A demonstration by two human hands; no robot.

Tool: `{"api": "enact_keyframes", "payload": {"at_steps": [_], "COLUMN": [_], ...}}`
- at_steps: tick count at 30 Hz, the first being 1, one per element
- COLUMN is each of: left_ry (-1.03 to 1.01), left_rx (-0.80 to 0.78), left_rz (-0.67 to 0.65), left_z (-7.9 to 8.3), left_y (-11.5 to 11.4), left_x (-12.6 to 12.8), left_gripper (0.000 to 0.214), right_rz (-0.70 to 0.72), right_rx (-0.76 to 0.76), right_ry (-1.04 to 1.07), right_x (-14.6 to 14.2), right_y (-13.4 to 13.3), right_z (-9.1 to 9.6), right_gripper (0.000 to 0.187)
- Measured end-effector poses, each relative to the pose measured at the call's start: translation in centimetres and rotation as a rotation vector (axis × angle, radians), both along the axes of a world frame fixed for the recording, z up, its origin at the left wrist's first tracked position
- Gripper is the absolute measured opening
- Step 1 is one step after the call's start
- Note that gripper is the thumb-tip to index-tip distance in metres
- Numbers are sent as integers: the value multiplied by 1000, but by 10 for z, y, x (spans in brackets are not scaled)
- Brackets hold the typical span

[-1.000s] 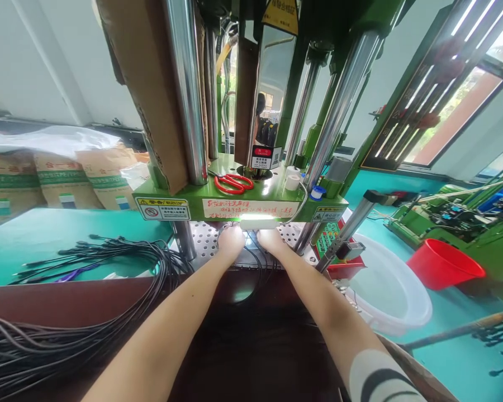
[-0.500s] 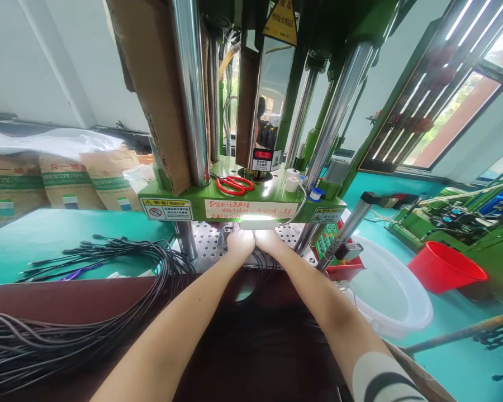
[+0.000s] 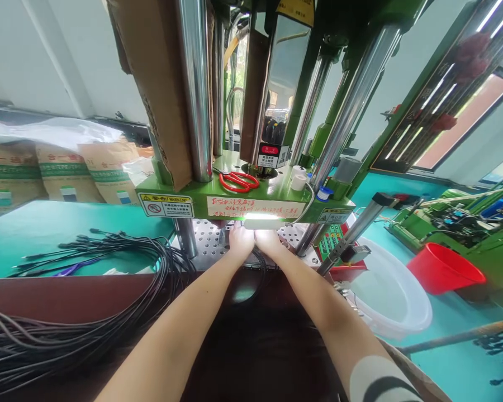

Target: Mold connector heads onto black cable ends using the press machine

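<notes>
My left hand (image 3: 240, 240) and my right hand (image 3: 268, 241) reach side by side under the green platen (image 3: 243, 204) of a vertical press, onto the perforated metal bed (image 3: 207, 240). Their fingertips are hidden beneath a lit strip lamp (image 3: 262, 222). Thin black cables (image 3: 257, 259) run from under the hands toward me. Whether the fingers grip anything cannot be seen.
A large bundle of black cables (image 3: 79, 312) lies at the left on a brown board (image 3: 67, 298). Red scissors (image 3: 237, 180) rest on the platen. A white basin (image 3: 392, 293) and a red bucket (image 3: 442, 268) stand at the right. Paper sacks (image 3: 54, 173) are stacked at the far left.
My two hands have come together, from a little apart to touching, and reached slightly deeper under the platen. The view has shifted a little.
</notes>
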State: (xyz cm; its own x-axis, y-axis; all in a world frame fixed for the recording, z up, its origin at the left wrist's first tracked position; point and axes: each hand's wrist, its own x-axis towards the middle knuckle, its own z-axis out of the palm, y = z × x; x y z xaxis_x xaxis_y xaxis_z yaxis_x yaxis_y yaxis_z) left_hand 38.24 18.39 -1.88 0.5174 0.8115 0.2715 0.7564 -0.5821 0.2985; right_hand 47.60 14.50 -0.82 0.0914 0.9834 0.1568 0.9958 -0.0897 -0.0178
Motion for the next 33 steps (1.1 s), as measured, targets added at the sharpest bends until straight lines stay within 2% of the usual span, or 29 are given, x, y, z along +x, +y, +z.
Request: {"api": "enact_keyframes", "payload": {"at_steps": [6, 11, 13, 16, 26, 33], "left_ry": [-4, 46, 70, 99, 110, 77], "left_rx": [78, 108, 108, 99, 60, 39], "left_rz": [-23, -209, -286, -335, -285, -233], "left_z": [8, 13, 13, 10, 3, -2], "left_y": [-3, 1, 6, 13, 22, 27], "left_x": [-8, -27, -34, -38, -31, -48], "left_gripper": [35, 32, 30, 31, 37, 43], "right_rz": [63, 177, 188, 179, 113, 101], "right_rx": [38, 22, 16, 15, 22, 7], "right_ry": [-28, -42, -39, -32, -30, -49], "right_x": [4, 13, 14, 14, 10, 25], "right_y": [-12, -24, -24, -21, -11, -23], "right_z": [7, 7, 5, 2, 3, 5], "right_gripper": [34, 34, 38, 40, 40, 41]}}
